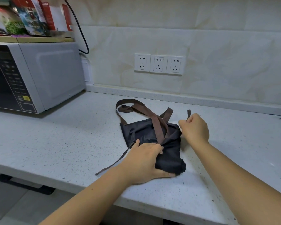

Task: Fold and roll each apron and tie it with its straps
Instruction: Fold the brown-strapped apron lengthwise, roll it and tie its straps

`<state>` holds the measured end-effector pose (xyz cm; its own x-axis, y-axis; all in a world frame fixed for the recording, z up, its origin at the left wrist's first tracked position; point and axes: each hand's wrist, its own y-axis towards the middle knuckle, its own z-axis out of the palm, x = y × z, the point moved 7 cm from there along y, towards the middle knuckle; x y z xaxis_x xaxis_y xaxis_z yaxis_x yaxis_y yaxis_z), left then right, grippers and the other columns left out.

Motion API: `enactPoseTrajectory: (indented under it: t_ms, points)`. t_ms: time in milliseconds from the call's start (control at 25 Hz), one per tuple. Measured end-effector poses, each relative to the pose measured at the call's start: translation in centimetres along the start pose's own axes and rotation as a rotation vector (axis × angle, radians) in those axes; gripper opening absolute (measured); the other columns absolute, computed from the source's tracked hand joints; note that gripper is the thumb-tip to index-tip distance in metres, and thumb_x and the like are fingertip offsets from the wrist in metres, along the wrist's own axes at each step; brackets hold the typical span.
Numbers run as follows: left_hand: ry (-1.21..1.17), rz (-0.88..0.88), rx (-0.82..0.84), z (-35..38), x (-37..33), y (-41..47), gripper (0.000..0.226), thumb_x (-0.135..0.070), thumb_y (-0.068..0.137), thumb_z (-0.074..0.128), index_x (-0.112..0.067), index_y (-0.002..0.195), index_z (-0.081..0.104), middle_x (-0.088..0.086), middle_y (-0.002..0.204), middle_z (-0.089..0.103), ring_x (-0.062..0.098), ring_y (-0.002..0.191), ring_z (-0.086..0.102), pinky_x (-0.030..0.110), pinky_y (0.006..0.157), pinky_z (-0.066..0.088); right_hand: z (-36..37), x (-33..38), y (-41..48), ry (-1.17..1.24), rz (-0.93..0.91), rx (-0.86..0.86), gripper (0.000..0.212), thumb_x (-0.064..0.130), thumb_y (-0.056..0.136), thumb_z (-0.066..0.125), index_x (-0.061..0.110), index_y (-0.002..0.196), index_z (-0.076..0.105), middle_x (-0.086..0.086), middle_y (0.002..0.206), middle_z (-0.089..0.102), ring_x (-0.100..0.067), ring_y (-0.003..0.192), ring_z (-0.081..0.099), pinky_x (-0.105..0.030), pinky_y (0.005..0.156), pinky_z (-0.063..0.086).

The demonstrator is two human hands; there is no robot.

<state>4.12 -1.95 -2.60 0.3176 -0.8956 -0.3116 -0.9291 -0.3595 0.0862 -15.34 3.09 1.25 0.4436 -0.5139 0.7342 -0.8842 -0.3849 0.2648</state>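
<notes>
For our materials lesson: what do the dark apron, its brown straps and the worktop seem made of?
Dark folded apron: thin cloth, faint sheen, soft creases, possibly synthetic. Brown flat straps: matt woven tape, perhaps cotton. Pale speckled worktop: smooth stone or composite.

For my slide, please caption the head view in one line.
The left hand grips the folded apron on the counter; the right hand pinches a brown strap.

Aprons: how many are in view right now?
1: a dark apron on the counter, left hand gripping its rolled end, right hand pinching a strap. Others may lie outside the frame.
</notes>
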Motion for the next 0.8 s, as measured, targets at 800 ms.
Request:
enactPoseTrajectory:
  t_ms: [800]
  points:
    - [0.088,0.077,-0.213,0.1,-0.3,0.4,0.087,-0.085,0.071,0.032,-0.031,0.138,0.044,-0.01,0.134,0.056,0.015,0.124,0.047,0.047,0.11,0.028,11.6,11.5,-7.5,-0.583,-0.479,0.795,0.053,0.067,0.081,0.053,0.018,0.063,0.047,0.002,0.067,0.049,-0.019,0.069,0.05,-0.032,0.062,0.041]
